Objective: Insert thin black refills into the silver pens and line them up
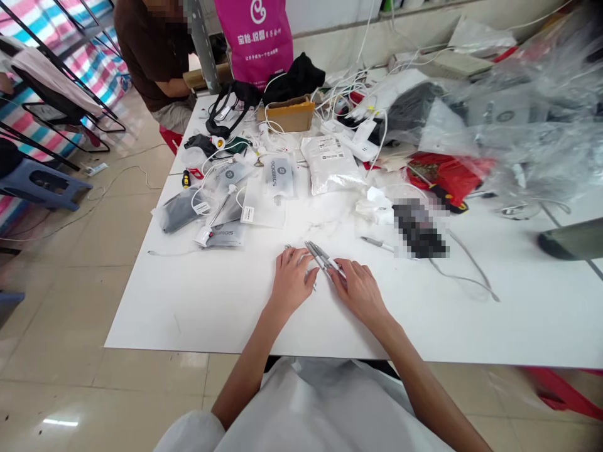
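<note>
Several white-and-grey pens [321, 255] lie close together on the white table [211, 301], pointing away from me. My right hand [358, 290] is closed around their near ends, thumb and fingers pinching them. Just left of them, my left hand [293, 281] curls its fingers over the tabletop. Small grey-and-white pen parts peek out beyond its fingertips and beside its thumb, so it seems to grip a pen that is mostly hidden. Another pen [377, 243] lies apart to the right, next to a blurred-out dark object [421, 229].
Plastic-bagged pouches [226, 233], a white packet [332, 164] and tangled white cables [348, 94] crowd the back. A screwdriver [445, 198] lies by a red bag [438, 169]. Clear plastic wrap [527, 125] is heaped at right. A person [151, 63] sits at back left.
</note>
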A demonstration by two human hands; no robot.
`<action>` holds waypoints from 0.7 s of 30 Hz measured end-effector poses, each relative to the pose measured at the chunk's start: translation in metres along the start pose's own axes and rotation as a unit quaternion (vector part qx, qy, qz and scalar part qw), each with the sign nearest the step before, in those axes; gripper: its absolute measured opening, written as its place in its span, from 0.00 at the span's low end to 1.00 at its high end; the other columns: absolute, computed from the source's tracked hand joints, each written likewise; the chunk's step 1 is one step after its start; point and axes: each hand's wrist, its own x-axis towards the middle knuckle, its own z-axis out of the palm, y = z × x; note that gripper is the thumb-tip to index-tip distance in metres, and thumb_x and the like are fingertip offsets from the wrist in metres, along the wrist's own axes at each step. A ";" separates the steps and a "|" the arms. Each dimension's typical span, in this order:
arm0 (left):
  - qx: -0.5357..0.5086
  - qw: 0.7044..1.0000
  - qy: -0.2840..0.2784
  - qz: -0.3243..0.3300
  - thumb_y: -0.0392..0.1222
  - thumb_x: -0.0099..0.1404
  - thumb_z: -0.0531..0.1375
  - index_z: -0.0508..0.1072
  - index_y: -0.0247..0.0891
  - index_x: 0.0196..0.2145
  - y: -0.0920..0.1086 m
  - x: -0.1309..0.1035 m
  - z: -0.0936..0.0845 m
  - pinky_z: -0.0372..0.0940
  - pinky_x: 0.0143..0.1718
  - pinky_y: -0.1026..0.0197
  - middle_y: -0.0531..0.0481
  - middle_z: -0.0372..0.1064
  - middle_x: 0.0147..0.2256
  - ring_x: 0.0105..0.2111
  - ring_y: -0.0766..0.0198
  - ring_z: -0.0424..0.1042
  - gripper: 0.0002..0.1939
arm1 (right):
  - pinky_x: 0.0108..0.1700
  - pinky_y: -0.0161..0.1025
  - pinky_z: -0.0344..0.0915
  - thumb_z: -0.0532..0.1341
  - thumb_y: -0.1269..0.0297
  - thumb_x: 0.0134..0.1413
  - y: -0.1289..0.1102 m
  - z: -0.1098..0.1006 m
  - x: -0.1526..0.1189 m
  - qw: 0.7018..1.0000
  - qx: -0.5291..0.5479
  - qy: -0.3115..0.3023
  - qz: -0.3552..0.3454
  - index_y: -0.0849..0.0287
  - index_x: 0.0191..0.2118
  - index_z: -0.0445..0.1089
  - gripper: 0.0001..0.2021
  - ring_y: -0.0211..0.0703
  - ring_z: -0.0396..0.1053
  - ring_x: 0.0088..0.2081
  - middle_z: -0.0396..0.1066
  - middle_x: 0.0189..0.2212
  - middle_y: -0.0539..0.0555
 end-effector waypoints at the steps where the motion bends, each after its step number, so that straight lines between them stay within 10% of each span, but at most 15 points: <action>1: -0.006 1.000 -0.003 0.009 0.42 0.77 0.60 0.75 0.43 0.57 0.002 0.001 0.001 0.64 0.62 0.40 0.44 0.75 0.59 0.60 0.46 0.67 0.13 | 0.45 0.48 0.63 0.52 0.57 0.78 -0.001 -0.002 -0.001 1.000 0.008 0.004 0.003 0.59 0.57 0.68 0.14 0.53 0.74 0.41 0.79 0.41 0.58; 14: -0.078 0.996 0.041 -0.017 0.43 0.81 0.55 0.70 0.44 0.64 0.001 -0.006 -0.003 0.64 0.67 0.41 0.41 0.71 0.65 0.67 0.49 0.67 0.18 | 0.51 0.55 0.68 0.61 0.51 0.73 -0.016 0.002 -0.002 0.999 0.009 0.003 -0.042 0.57 0.66 0.67 0.24 0.57 0.68 0.48 0.71 0.51 0.64; 21: -0.033 0.998 -0.038 0.047 0.51 0.81 0.55 0.70 0.49 0.69 -0.010 -0.015 0.000 0.59 0.73 0.37 0.46 0.61 0.73 0.75 0.47 0.57 0.23 | 0.56 0.61 0.70 0.59 0.56 0.73 0.056 -0.025 0.008 0.992 -0.036 0.113 0.036 0.59 0.63 0.72 0.20 0.61 0.69 0.53 0.70 0.55 0.68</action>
